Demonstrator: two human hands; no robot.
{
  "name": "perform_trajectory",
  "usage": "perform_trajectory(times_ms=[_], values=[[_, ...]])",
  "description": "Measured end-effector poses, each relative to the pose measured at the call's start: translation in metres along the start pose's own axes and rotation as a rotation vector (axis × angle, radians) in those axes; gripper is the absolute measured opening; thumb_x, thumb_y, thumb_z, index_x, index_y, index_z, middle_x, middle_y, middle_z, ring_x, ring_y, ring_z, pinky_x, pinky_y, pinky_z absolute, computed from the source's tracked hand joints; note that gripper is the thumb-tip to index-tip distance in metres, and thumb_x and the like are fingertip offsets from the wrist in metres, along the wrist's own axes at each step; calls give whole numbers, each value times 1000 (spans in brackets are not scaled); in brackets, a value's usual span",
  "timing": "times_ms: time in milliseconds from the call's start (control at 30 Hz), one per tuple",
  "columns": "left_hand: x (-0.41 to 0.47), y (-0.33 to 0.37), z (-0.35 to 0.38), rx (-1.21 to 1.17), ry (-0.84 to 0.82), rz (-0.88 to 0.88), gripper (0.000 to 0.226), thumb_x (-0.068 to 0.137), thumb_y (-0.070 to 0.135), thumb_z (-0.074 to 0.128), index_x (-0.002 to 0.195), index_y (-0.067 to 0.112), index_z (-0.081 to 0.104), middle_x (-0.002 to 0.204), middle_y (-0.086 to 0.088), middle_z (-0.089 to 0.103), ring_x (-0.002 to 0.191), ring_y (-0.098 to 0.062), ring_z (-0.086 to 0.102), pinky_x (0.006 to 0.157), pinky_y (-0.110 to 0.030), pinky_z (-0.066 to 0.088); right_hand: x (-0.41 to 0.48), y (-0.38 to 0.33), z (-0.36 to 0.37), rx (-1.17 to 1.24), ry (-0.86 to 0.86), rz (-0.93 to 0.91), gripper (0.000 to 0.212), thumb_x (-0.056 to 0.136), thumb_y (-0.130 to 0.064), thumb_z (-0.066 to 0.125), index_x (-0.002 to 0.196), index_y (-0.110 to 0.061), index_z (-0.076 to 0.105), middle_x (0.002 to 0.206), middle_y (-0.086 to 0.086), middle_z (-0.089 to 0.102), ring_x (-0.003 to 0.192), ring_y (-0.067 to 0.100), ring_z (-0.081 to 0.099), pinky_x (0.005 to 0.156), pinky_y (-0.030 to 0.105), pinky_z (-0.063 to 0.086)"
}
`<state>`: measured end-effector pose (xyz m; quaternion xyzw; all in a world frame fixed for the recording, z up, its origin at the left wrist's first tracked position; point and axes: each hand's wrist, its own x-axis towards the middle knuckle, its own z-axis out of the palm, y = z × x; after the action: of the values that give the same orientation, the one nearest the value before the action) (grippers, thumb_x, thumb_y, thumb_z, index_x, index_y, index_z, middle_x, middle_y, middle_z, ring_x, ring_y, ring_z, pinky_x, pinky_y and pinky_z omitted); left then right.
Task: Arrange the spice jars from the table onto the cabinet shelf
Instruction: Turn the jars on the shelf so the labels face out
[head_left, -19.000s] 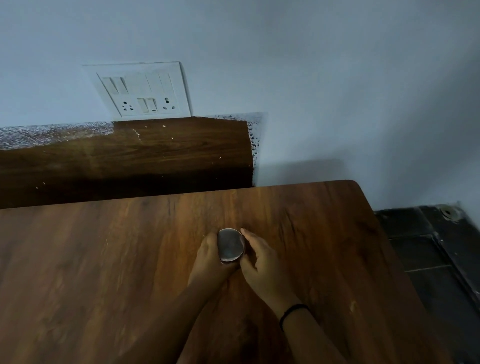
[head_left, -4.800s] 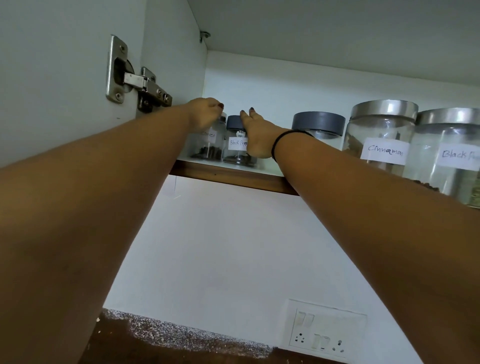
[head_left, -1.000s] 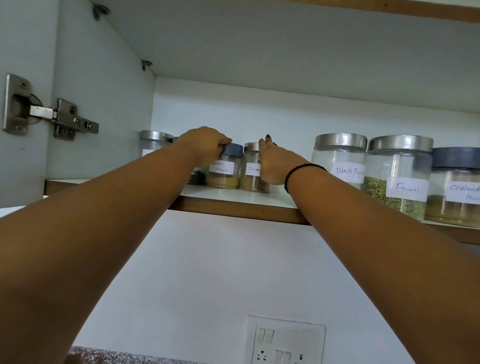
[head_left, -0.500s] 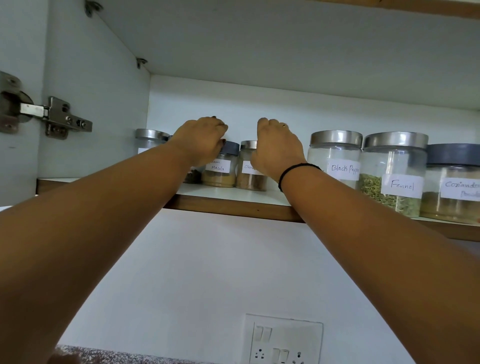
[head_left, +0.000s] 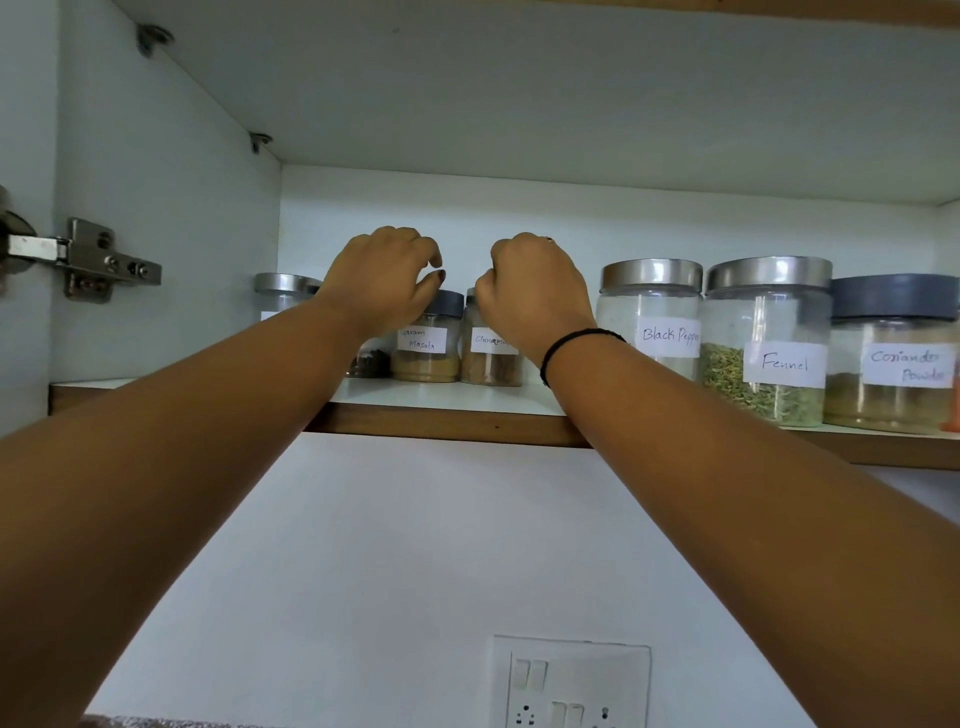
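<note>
White laminate cabinet shelf (head_left: 441, 397) with a brown wooden edge runs left to right above me, carrying upright clear labelled spice jars. Just below my curled left hand (head_left: 382, 278) stands the grey-lidded garam masala jar (head_left: 427, 340); under my curled right hand (head_left: 530, 288), the cinnamon jar (head_left: 488, 358). I cannot tell whether either hand grips a lid.

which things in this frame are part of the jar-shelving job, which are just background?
Job:
garam masala jar
cinnamon jar
black pepper jar
fennel jar
coriander jar
shelf
left hand
right hand

Background:
hinge
switch plate
</note>
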<state>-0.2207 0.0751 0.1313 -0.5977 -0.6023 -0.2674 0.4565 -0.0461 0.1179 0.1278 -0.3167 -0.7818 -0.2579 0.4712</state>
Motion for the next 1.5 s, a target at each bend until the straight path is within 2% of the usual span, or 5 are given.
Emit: perform_trajectory(times_ms=[233,533,800,1167,1500], values=[[-2,10,-2,-2,108,61,30,99,36,48,114,16,64,109,-6,68,103,-27,60,89,-45,45,-11,-5,-12,75,51,-39,34,93,-15,46,63,-14,30,72,0,39,76,18,41,64,29,32],[-14,34,-27,-167,-67,130,36,100,36,52,130,17,58,130,-4,60,115,-19,55,93,-32,43,-20,20,-97,60,232,-207,19,91,-18,49,72,-15,47,81,1,51,76,19,48,65,29,40],[0,124,-66,-925,95,-20,22,98,24,60,120,21,62,114,6,65,102,-5,63,83,-15,52,-46,105,-147,97,226,-34,22,90,-21,50,78,-11,66,80,3,64,74,18,60,66,32,53],[15,190,-69,-585,50,31,27,93,35,66,115,21,73,106,2,66,90,-11,59,80,-29,53,-76,153,-179,110,-155,53,21,92,-26,59,94,-15,76,93,-2,70,80,14,65,77,36,59],[20,184,-71,-670,-64,-46,30,86,21,75,116,21,74,110,2,73,84,1,59,72,-12,43,-79,154,-178,121,-125,59,17,89,-20,68,105,-19,75,97,0,73,88,16,67,84,36,57]])
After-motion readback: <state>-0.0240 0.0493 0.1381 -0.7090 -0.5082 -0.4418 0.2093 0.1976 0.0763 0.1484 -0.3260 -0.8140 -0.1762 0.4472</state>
